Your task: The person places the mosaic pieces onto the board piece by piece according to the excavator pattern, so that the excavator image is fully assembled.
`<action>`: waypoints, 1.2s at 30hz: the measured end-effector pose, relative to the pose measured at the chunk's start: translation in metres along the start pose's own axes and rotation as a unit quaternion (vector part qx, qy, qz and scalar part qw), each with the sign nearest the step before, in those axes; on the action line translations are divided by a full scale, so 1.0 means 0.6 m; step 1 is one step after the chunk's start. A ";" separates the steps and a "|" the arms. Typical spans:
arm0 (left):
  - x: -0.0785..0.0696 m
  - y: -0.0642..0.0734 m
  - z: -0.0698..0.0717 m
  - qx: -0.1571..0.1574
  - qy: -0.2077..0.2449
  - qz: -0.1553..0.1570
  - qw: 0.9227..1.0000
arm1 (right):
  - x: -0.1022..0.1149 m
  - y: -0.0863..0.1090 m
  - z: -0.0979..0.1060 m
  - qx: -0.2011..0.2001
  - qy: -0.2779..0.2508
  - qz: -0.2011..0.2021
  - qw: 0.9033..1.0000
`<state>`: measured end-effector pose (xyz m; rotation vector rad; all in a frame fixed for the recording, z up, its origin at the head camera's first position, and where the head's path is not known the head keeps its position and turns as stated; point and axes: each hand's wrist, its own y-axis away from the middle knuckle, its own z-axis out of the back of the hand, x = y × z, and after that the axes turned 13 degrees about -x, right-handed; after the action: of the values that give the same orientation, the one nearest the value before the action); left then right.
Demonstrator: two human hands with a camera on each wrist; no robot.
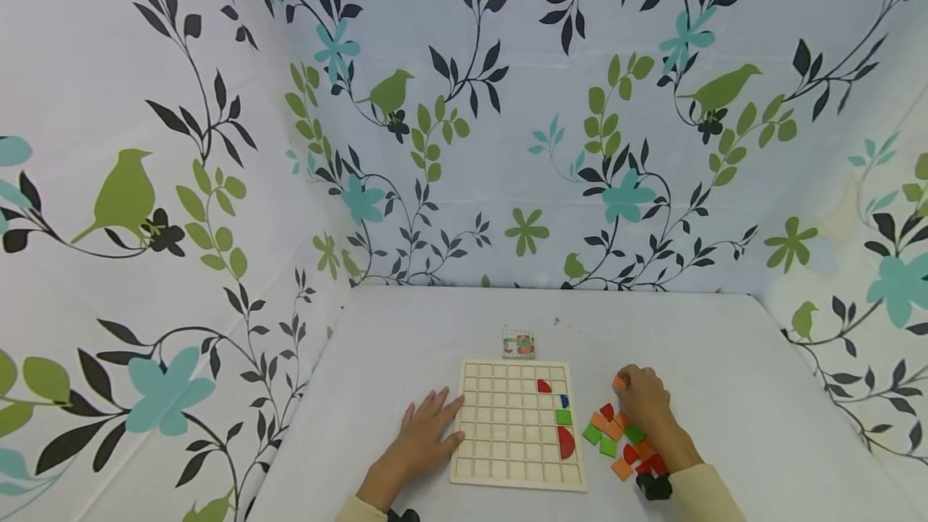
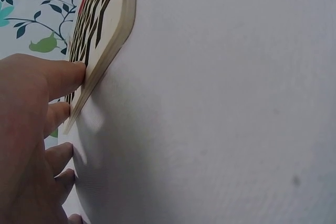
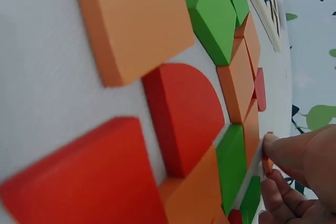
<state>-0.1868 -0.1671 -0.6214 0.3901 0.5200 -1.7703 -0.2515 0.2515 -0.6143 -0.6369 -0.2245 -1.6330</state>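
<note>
A pale wooden grid board lies on the white table. Along its right side sit a red quarter-round piece, a small blue piece, a green square and a red half-round piece. My left hand rests at the board's left edge, fingers spread; thumb and forefinger touch the rim in the left wrist view. To the right of the board, my right hand pinches an orange block between thumb and fingers, just beyond the pile of loose blocks.
Loose pieces lie right of the board, among them an orange square, a green square and a red half-round block. A small patterned card or box sits behind the board. Printed cloth hangs around the table.
</note>
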 end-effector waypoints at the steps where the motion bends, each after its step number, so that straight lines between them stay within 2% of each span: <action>1: 0.001 0.000 0.000 0.000 -0.001 0.000 1.000 | 0.002 -0.002 -0.003 0.003 -0.003 0.001 1.000; 12: -0.001 -0.003 0.002 0.002 0.003 0.000 1.000 | 0.034 -0.015 -0.042 0.039 -0.048 0.039 0.997; 19: -0.002 -0.003 0.005 0.001 0.004 0.002 1.000 | 0.052 -0.003 -0.040 0.048 -0.061 0.045 0.996; 25: -0.003 -0.001 0.002 0.003 0.000 0.009 1.000 | 0.085 0.011 -0.049 0.049 -0.059 0.075 0.994; 29: -0.006 0.000 0.003 0.006 0.002 0.012 1.000 | 0.113 0.029 -0.053 0.055 -0.050 0.132 0.988; 33: -0.009 0.000 0.005 0.004 0.003 0.011 1.000 | 0.132 0.050 -0.052 0.045 -0.042 0.209 0.976; 36: -0.011 -0.001 0.005 0.001 0.003 0.008 1.000 | 0.138 0.059 -0.054 0.039 -0.030 0.240 0.969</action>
<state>-0.1855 -0.1634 -0.6154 0.3994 0.5188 -1.7542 -0.2294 0.1586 -0.6051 -0.6245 -0.1625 -1.1347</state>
